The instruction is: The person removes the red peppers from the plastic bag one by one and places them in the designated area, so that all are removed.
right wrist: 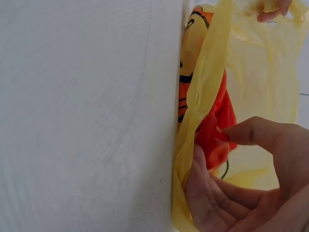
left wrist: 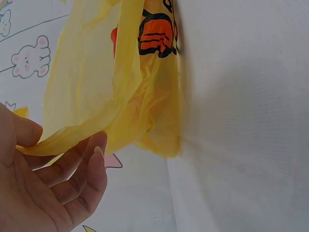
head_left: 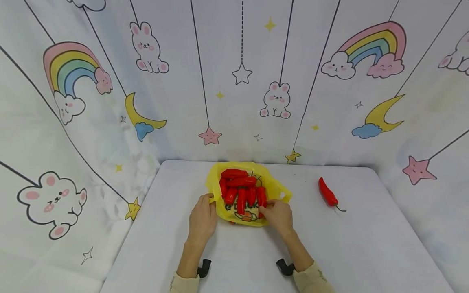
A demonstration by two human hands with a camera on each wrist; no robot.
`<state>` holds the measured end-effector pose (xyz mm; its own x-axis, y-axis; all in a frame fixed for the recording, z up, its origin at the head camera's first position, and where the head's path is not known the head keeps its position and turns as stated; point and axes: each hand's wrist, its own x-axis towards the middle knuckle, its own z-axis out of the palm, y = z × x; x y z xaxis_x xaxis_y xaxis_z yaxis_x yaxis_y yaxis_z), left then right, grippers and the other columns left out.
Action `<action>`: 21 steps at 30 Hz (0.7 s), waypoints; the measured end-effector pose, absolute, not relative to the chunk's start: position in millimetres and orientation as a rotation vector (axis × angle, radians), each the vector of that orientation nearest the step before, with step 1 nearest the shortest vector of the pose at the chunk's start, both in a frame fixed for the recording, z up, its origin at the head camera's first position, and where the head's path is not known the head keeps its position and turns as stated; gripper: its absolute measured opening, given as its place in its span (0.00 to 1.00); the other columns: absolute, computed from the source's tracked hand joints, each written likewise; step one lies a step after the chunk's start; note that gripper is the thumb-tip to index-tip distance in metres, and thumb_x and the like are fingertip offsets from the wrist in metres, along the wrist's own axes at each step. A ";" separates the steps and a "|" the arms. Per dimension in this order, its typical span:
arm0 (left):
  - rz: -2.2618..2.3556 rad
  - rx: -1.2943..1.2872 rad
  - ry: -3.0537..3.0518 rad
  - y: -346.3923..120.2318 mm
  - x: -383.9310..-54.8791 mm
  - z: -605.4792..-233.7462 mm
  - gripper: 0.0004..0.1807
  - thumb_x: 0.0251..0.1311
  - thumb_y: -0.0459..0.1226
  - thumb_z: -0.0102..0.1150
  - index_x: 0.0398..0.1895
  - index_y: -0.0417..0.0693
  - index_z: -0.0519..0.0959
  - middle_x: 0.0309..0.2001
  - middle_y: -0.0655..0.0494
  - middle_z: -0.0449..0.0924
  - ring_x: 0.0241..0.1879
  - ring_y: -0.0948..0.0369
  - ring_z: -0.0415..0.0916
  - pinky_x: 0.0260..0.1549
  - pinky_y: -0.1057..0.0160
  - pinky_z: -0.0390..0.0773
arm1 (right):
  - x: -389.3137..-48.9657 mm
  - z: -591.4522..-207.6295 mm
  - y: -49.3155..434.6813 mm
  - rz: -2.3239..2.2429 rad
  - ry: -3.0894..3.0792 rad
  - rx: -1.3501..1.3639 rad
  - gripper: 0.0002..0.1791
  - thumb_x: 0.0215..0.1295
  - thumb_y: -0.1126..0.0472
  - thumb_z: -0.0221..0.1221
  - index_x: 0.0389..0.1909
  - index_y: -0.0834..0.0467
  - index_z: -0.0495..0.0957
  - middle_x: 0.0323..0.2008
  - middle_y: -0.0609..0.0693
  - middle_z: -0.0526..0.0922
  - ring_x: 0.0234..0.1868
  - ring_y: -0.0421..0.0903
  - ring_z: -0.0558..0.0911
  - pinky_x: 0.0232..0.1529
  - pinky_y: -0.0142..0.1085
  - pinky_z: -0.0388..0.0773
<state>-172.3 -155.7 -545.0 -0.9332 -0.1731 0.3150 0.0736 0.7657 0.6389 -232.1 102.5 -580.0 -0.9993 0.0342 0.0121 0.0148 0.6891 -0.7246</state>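
Observation:
A yellow plastic bag [head_left: 272, 183] with a printed front lies with its mouth spread, and several red chili peppers [head_left: 242, 182] fill its opening. At the bag's left side my left hand [head_left: 202, 215] pinches the rim; in the left wrist view the thumb and fingers [left wrist: 99, 166] hold the thin yellow film [left wrist: 87, 130]. On the other side, my right hand [head_left: 280, 215] grips a red chili pepper [right wrist: 211, 137] between thumb and fingers, inside the bag's mouth. Its lower end is partly hidden by the fingers.
One more red chili pepper [head_left: 327, 193] with a curved green stem lies apart on the white table [head_left: 366, 244], to the right of the bag. A printed cloth backdrop [head_left: 176, 101] rises behind and beside the table.

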 end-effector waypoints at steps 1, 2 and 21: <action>-0.964 0.075 -2.603 -155.8 -172.3 -545.1 0.16 0.79 0.37 0.47 0.58 0.37 0.79 0.52 0.45 0.82 0.42 0.52 0.83 0.42 0.50 0.86 | -232.3 -579.7 103.0 1.240 -2.861 -0.051 0.22 0.59 0.51 0.70 0.45 0.66 0.88 0.23 0.48 0.86 0.18 0.41 0.79 0.18 0.34 0.75; -0.964 0.073 -2.600 -155.9 -172.3 -545.1 0.16 0.79 0.37 0.47 0.58 0.37 0.79 0.52 0.45 0.82 0.41 0.51 0.83 0.42 0.50 0.86 | -232.4 -579.3 103.4 1.253 -2.859 -0.059 0.22 0.60 0.51 0.70 0.45 0.66 0.88 0.23 0.48 0.86 0.18 0.41 0.79 0.18 0.34 0.76; -0.974 0.083 -2.602 -156.5 -172.1 -545.3 0.16 0.78 0.37 0.47 0.58 0.38 0.79 0.54 0.45 0.82 0.43 0.50 0.84 0.43 0.48 0.86 | -233.1 -569.9 114.6 1.465 -2.804 -0.148 0.17 0.58 0.52 0.70 0.37 0.63 0.89 0.22 0.49 0.87 0.22 0.44 0.86 0.23 0.35 0.81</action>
